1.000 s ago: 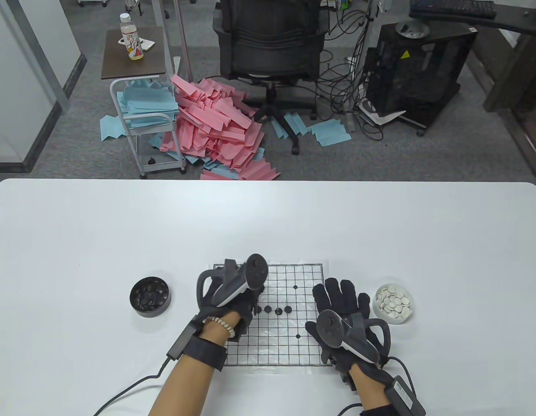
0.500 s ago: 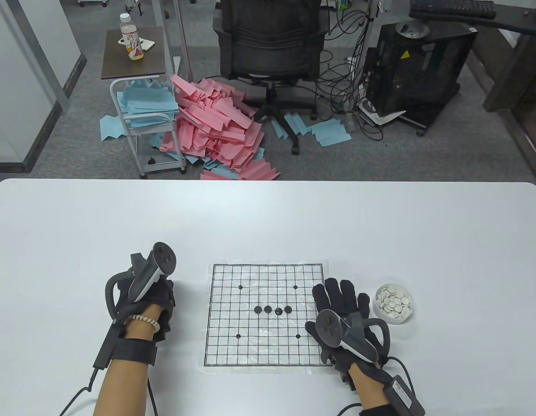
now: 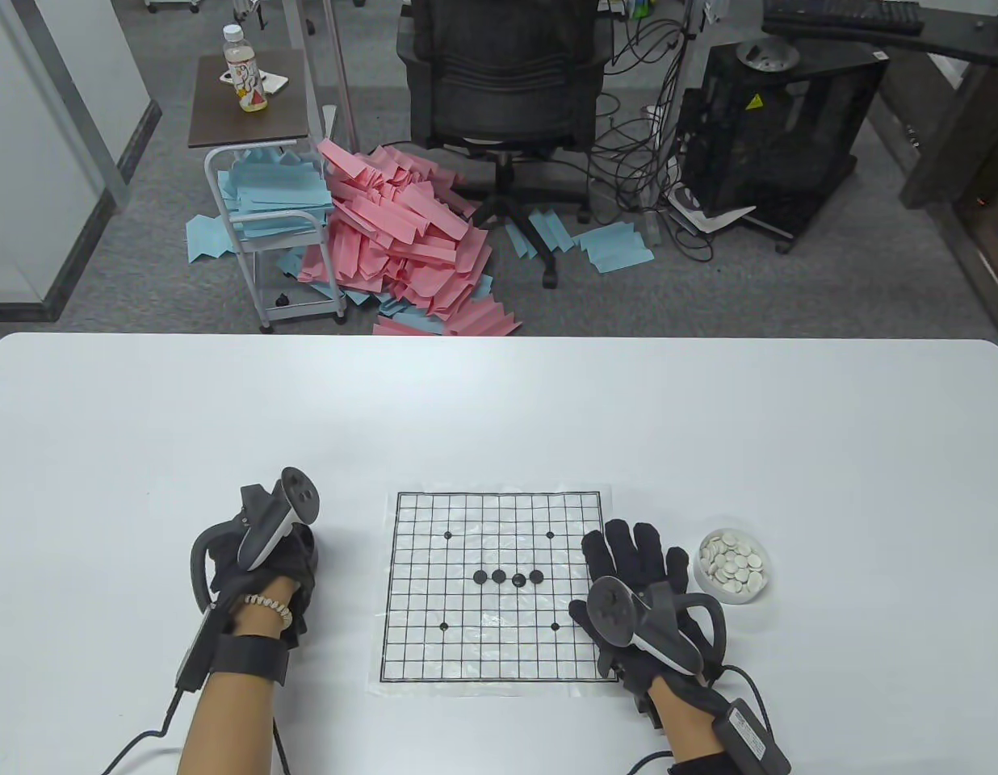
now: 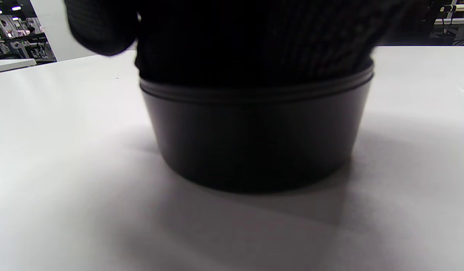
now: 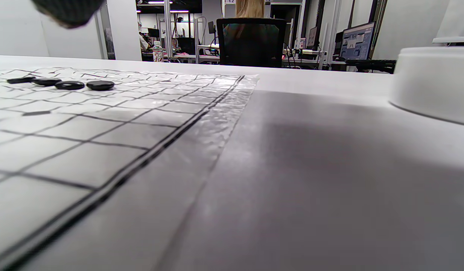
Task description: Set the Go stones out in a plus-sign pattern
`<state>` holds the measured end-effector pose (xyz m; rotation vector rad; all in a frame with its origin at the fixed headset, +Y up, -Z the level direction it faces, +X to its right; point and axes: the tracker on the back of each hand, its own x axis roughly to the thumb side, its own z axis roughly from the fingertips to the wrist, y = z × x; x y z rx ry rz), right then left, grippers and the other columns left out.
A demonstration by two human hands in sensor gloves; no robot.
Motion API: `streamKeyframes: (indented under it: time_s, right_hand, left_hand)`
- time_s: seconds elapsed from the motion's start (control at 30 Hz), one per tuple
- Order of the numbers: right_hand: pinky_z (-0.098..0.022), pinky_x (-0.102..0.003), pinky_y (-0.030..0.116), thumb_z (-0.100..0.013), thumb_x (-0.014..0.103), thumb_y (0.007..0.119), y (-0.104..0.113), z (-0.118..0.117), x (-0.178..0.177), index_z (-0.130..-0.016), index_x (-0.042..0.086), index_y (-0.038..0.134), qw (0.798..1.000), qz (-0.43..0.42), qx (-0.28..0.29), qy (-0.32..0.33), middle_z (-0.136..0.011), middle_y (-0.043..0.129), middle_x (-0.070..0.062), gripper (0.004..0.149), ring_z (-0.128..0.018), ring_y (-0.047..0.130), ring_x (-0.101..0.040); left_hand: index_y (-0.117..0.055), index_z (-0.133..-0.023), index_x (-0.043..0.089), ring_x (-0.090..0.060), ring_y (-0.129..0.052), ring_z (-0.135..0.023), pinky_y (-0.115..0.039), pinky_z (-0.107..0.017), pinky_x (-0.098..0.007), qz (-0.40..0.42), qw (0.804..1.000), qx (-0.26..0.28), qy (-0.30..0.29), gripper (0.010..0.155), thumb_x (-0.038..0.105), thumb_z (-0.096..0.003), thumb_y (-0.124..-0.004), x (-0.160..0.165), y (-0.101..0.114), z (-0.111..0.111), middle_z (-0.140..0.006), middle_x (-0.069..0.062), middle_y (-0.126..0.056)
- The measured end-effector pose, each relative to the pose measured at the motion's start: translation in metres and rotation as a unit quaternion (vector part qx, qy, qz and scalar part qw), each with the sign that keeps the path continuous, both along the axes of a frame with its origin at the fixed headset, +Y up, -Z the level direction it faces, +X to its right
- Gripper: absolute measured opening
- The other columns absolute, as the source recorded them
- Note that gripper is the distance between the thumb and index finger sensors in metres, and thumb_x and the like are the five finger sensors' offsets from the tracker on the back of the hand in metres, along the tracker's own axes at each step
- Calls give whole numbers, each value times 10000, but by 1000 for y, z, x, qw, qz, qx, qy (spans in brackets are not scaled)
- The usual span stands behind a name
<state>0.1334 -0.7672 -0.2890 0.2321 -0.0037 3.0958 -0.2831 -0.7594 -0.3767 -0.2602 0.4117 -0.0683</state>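
A paper Go board (image 3: 499, 646) lies on the white table. Several black stones (image 3: 508, 577) form one short row at its centre; they also show in the right wrist view (image 5: 66, 84). My left hand (image 3: 265, 557) is over the black stone bowl (image 4: 254, 139), left of the board. Its fingers (image 4: 254, 37) reach into the bowl, and what they hold is hidden. My right hand (image 3: 636, 565) rests flat with fingers spread at the board's right edge, holding nothing.
A white bowl (image 3: 733, 593) of white stones stands right of my right hand and shows in the right wrist view (image 5: 431, 86). Cables trail from both wrists toward the table's near edge. A chair and paper piles are on the floor beyond the table.
My left hand left the left end of the stone row, moved left off the board and settled over the black bowl. The right hand has not moved.
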Motion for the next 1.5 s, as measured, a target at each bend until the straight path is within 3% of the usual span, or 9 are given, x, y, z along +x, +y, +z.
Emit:
streamKeyframes:
  time_s: [0.43, 0.9, 1.27, 1.5]
  right_hand:
    - [-762, -721, 336, -426, 592, 740, -1, -1, 0, -1113, 329, 326, 1000, -1, -1, -1, -1207, 263, -51, 844, -1139, 281, -439]
    - [-761, -722, 336, -427, 588, 741, -1, -1, 0, -1112, 328, 326, 1000, -1, 0, -1, -1206, 263, -52, 842, -1139, 278, -440]
    - [-761, -722, 334, -426, 590, 739, -2, -1, 0, -1113, 328, 325, 1000, -3, 2, 0, -1207, 263, -53, 843, -1139, 277, -440]
    - [-760, -722, 336, -427, 590, 739, -2, -1, 0, -1113, 328, 325, 1000, -3, 3, 1, -1206, 262, -57, 843, -1138, 278, -442]
  left_hand:
    - [-949, -726, 289, -247, -995, -531, -753, -547, -538, -14, 999, 39, -4, 419, 380, -318, -964, -3, -4, 0, -702, 25, -1057]
    - [-950, -727, 279, -259, -992, -538, -747, -552, -545, -33, 998, 55, -21, 392, 362, -344, -938, -3, -4, 1, -711, 18, -1054]
    - [-929, -743, 273, -266, -981, -548, -739, -552, -547, -52, 993, 104, -29, 401, 360, -352, -923, 2, 17, 6, -724, 15, -1033]
    - [-925, -743, 271, -264, -984, -536, -747, -539, -546, -51, 980, 153, -113, 404, 364, -350, -918, 48, 41, 9, -717, 15, -1032]
